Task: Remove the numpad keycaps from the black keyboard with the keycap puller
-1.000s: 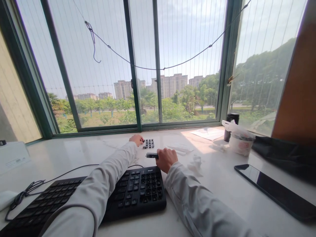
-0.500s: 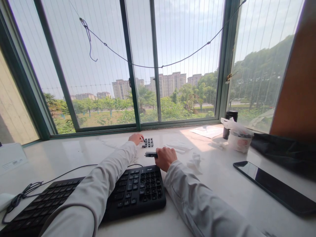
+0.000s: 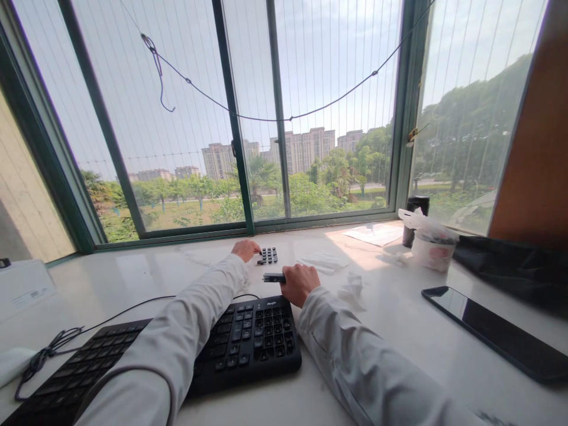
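My left hand (image 3: pixel 247 251) reaches far across the white counter, its fingers closed at the left edge of a small grid of black keycaps (image 3: pixel 268 255). A dark keycap seems to be pinched at its fingertips, though it is tiny. My right hand (image 3: pixel 300 284) grips a short, flat black brush-like tool (image 3: pixel 274 277), which points left above the counter. Below both hands lies a black keyboard (image 3: pixel 248 367); its number pad at the right shows bare sockets where keycaps are off. My left forearm covers the middle of the keyboard.
Crumpled tissues (image 3: pixel 351 290) lie right of my right hand. Farther right are a black phone (image 3: pixel 492 334), a bagged tub (image 3: pixel 432 251), a dark cylinder (image 3: pixel 416 207) and paper (image 3: pixel 375 234). A bundled cable (image 3: pixel 57 343) and a white box (image 3: pixel 26 290) are at left. Windows stand behind.
My left fingertips have moved slightly right and down towards the keycaps. My right hand keeps hold of the tool in nearly the same place. The view has shifted a little.
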### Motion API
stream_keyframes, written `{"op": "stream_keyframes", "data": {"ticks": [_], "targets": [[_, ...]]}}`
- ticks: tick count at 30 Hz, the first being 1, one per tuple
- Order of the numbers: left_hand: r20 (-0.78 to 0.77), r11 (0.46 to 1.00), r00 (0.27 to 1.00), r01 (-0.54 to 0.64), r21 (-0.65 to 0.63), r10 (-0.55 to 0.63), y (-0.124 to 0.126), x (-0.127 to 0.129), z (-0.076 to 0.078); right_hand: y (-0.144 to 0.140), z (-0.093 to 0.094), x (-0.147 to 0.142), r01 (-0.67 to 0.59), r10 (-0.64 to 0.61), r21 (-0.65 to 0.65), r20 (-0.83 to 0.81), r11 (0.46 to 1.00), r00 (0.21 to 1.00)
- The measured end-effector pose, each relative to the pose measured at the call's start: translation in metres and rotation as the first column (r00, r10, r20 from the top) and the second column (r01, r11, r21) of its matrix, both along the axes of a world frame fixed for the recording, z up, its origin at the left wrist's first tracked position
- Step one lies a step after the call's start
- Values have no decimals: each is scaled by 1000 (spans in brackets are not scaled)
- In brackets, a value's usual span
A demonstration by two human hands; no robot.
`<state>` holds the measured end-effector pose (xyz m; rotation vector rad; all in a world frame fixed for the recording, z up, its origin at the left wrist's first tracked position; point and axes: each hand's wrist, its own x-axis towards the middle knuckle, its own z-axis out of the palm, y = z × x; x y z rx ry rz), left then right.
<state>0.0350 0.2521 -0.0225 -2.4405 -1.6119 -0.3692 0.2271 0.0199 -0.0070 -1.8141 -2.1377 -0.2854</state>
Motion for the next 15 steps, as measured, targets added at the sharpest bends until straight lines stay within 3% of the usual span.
{"op": "stream_keyframes", "data": {"ticks": [15], "targets": [[-12, 1000, 1000, -20, 9, 20, -7, -7, 2, -2, 2, -1, 7, -7, -15, 3, 1000, 1000]]}}
